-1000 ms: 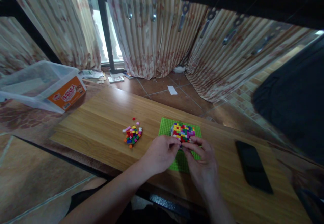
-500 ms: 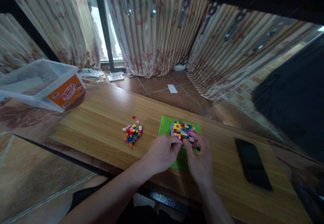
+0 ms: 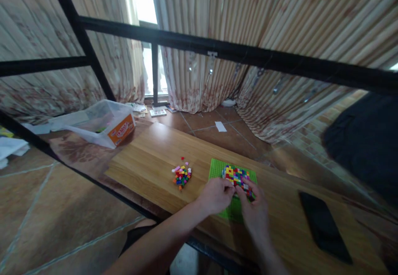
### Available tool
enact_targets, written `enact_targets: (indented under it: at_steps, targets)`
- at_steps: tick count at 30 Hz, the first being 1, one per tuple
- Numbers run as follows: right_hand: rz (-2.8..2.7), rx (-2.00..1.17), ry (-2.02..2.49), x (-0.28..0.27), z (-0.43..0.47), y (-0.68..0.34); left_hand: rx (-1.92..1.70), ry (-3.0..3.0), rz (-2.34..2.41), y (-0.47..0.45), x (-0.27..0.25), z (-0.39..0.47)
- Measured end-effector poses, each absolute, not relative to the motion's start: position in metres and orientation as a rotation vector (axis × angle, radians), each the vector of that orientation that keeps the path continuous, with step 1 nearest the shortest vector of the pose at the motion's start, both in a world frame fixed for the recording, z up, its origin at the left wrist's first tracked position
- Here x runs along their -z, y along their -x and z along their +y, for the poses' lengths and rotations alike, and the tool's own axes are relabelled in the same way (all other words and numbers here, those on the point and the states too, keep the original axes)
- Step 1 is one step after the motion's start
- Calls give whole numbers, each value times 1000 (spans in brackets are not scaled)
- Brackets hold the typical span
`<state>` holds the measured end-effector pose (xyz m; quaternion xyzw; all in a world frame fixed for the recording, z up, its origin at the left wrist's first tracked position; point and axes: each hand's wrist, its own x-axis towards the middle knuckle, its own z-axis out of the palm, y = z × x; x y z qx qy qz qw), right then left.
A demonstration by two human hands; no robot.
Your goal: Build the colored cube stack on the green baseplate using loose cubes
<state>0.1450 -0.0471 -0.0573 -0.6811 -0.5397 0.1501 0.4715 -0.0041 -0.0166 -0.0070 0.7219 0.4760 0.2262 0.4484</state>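
A block built of many small coloured toy bricks sits on a green studded baseplate. At the block's near edge, my left hand has thumb and forefinger pinched together; whatever is between them is too small to make out. My right hand grips the block, fingers over its right side and thumb at the near edge beside the left fingertips. Both hands hide the block's near side and part of the baseplate. To the left lies a pile of loose toy bricks in mixed colours.
The wooden table carries a black phone at the right. Off its left end stands a clear plastic bin with an orange label. A black metal bar crosses ahead, before striped curtains. Papers lie on the floor.
My head view has tilted up and turned left, so the table and hands appear lower and further right. Both hands stay at the brick block in nearly the same pose.
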Motion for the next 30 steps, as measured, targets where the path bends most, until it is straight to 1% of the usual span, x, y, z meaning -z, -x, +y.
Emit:
enact_targets:
  at_steps: [3, 7, 10, 12, 14, 17, 19, 22, 24, 27, 30]
  targets:
    - [-1345, -404, 1682, 65, -41, -149, -581, -1775, 1213, 0, -12, -10]
    - [-1390, -347, 1672, 67, -38, -146, -642, -1759, 1208, 8, -59, 6]
    - [-1392, -266, 1682, 59, -44, -142, -725, -1694, 1233, 45, -87, 12]
    - [-1391, -180, 1703, 50, -53, -137, -791, -1609, 1268, 87, -90, 6]
    - [-1378, -85, 1719, 42, -61, -125, -853, -1499, 1308, 134, -79, -8]
    - [-1452, -3, 1692, 36, -67, -85, -928, -1318, 1390, 196, -46, -42]
    - [-1690, -11, 1636, 37, -65, -45, -960, -1226, 1437, 221, -22, -65]
    - [-1946, -103, 1639, 45, -51, 12, -1000, -1151, 1469, 236, 5, -88]
    - [-1989, -133, 1711, 51, -36, 37, -1006, -1130, 1471, 238, 16, -93]
    - [-2031, -123, 1768, 58, -11, 53, -979, -1061, 1468, 237, 28, -92]
    - [-2136, -81, 1697, 63, 9, 54, -948, -1006, 1462, 235, 39, -86]
